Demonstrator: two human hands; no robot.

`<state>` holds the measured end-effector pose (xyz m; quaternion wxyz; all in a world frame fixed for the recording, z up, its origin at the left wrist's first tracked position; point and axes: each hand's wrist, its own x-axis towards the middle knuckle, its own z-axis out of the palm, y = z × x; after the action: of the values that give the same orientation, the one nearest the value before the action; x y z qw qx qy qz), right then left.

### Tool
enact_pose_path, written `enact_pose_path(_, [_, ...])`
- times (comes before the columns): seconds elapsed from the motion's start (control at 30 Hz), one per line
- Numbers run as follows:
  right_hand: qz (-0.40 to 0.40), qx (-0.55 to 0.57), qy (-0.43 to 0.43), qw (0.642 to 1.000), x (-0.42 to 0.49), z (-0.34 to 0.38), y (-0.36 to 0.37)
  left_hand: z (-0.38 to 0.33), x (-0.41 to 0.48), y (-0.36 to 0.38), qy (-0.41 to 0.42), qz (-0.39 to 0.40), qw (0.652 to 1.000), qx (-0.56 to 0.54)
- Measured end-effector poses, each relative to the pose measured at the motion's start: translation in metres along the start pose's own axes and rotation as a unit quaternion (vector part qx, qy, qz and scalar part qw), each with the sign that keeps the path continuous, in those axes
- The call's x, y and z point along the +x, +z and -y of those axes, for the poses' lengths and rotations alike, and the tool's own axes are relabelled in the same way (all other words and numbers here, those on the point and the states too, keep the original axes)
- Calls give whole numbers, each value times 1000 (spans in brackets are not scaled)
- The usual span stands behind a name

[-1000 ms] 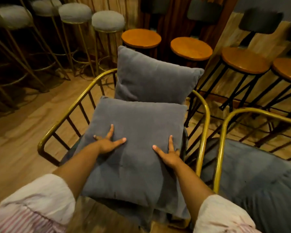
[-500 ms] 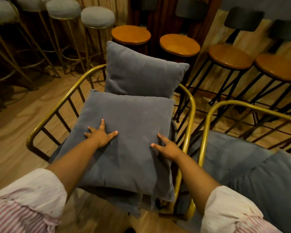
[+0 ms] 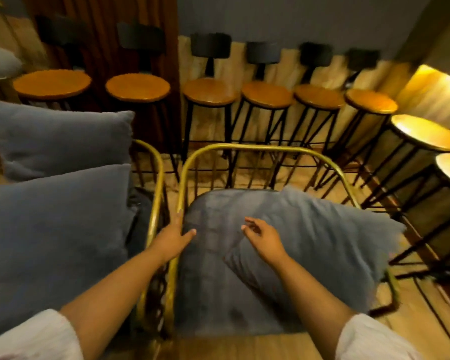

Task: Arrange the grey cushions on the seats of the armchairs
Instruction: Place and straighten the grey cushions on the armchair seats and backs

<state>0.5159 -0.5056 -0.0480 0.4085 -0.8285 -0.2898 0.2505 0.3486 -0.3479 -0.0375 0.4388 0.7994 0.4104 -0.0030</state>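
Note:
Two gold-framed armchairs stand side by side. The left armchair [image 3: 155,178] carries a flat grey cushion [image 3: 50,235] on its seat and an upright grey cushion [image 3: 63,141] against its back. The right armchair [image 3: 257,148] has a grey seat pad [image 3: 213,281] with a loose grey cushion [image 3: 322,240] lying askew across its right side. My left hand [image 3: 173,237] rests on the right armchair's left rail, fingers spread. My right hand [image 3: 264,236] hovers open over the seat, at the loose cushion's left edge.
A row of wooden-topped bar stools [image 3: 211,92] with black legs lines the far wall. More stools [image 3: 424,133] stand close on the right of the right armchair. Wooden floor [image 3: 244,346] shows at the bottom.
My view has swung right from the left armchair to the right one. Both hands left the flat cushion; the left now rests on the right armchair's rail, the right is above its seat.

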Motion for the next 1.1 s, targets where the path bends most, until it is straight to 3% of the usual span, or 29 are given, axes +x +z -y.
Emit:
enact_pose_path(0.2, [-91, -48, 75, 992, -5, -89, -128, -98, 13, 109, 10, 78, 994, -79])
enact_pose_path(0.47, [-131, -128, 134, 974, 60, -159, -210, -93, 51, 187, -69, 101, 985, -118])
enact_pose_path(0.57, [-207, -166, 246, 932, 86, -191, -215, -75, 82, 203, -95, 118, 984, -93])
enact_pose_path(0.67, [-268, -120, 318, 901, 79, -218, -208, -69, 123, 215, -89, 130, 984, -84])
enact_pose_path(0.83, [-352, -116, 296, 880, 94, -262, -210, -70, 209, 253, -95, 132, 983, -89])
enact_pose_path(1.1, [-415, -105, 244, 870, 97, -295, -203, -60, 279, 305, -115, 109, 984, -86])
